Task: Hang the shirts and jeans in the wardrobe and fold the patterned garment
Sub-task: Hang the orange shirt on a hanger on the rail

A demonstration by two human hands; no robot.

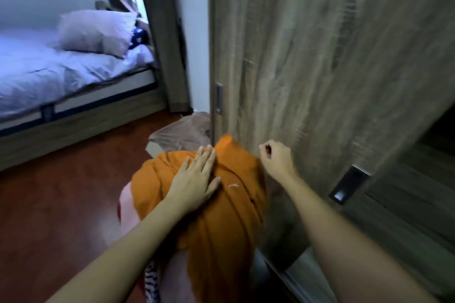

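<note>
1. Room: a bedroom with a glossy red-brown wooden floor (61, 204) and a pale wall behind.
2. Far left: a bed (73, 115) on a wood-grain frame carries a creased pale sheet. A soft rectangular pillow (96, 32) lies at its right-hand end. A dark item behind the pillow is too blurred to identify.
3. Right of the bed: a grey-brown curtain (160, 32) hangs down to the floor.
4. Centre, on the floor at the wardrobe's left edge: a brown crinkled bag (182, 128). Its contents cannot be made out.
5. Centre foreground: the orange shirt (221, 229), smooth fabric in long folds, is draped over a support that it hides completely.
6. At the shirt's left edge, a pink garment (128, 204) shows beneath it.
7. At the shirt's lower left, the patterned garment (152, 278), black and white, is largely covered by the forearm and cut off by the frame's bottom edge.
8. Left hand (194, 179): released, fingers straight, palm pressed flat on the top of the orange shirt.
9. Right hand (275, 157): clenched in a loose fist just right of the shirt, in front of the wardrobe door. Nothing is visible in it.
10. Right: the wardrobe door (320, 56) is matt wood-grain laminate and blurred. It carries a dark recessed handle (349, 184), rectangular in shape.
11. Far right edge: a dark opening shows beside the door. The interior cannot be seen.
</note>
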